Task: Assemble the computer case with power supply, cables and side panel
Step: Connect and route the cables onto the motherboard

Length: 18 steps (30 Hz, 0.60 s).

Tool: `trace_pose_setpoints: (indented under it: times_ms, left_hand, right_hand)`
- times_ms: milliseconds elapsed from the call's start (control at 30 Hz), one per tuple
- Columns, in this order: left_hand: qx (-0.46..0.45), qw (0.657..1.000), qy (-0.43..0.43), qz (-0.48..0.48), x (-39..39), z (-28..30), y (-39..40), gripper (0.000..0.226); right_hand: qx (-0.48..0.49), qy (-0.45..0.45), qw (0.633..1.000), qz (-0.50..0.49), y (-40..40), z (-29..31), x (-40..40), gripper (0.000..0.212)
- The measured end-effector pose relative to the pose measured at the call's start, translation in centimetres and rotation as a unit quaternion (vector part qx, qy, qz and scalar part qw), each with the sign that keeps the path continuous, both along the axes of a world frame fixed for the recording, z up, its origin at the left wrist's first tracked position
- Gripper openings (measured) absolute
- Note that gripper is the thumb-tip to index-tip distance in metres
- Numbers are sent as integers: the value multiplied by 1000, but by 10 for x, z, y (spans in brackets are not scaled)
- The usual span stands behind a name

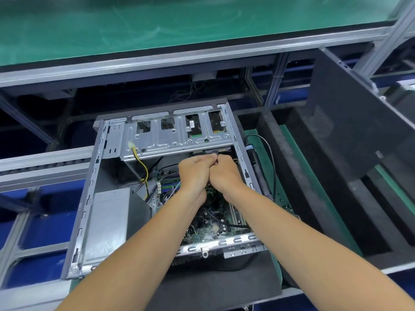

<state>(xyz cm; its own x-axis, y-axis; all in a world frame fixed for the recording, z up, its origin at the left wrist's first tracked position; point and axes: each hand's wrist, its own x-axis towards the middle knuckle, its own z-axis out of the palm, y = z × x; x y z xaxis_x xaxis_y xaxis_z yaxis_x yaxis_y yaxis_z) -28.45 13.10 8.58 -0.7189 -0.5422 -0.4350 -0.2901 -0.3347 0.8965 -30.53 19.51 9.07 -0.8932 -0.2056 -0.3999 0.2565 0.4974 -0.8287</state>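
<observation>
One case (89, 198), two hands (211, 169)

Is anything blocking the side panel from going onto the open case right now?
Yes. Both hands, left hand and right hand, reach into the open case, forearms crossing its near edge. The side panel stands propped to the right, apart from the case.

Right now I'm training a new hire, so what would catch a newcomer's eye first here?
Both hands, the left hand and right hand, meet with curled fingers inside the open computer case, just under the drive cage. A yellow cable hangs left of them; the side panel leans at right.
</observation>
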Motion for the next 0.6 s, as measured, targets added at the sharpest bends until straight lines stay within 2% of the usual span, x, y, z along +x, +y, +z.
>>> trace_pose_setpoints:
  times_ms: [200, 300, 333, 400, 500, 533, 600]
  left_hand:
    - [-1, 1000, 4, -15, -1, 0, -3, 11]
    - [-65, 992, -10, -112, 2, 4, -16, 13]
    - [-123, 977, -21, -172, 4, 5, -24, 18]
    - [-250, 923, -52, -289, 8, 9, -41, 28]
    - [-384, 834, -86, -386, 13, 15, -63, 18]
    - [-414, 804, -103, -414, 15, 19, -68, 13]
    - [-432, 755, -138, -474, 19, 23, -74, 13]
  right_hand:
    - [13, 9, 1000, -3, -1, 1, -1, 15]
    - [51, 21, 998, 42, 3, 2, -2, 16]
    - [73, 21, 995, 67, 5, 4, -2, 17]
    - [116, -6, 986, 120, 9, 6, 2, 38]
    - [164, -61, 966, 192, 13, 5, 9, 62]
    - [176, -68, 959, 211, 14, 7, 11, 63]
    - [155, -70, 965, 201, 16, 10, 13, 53]
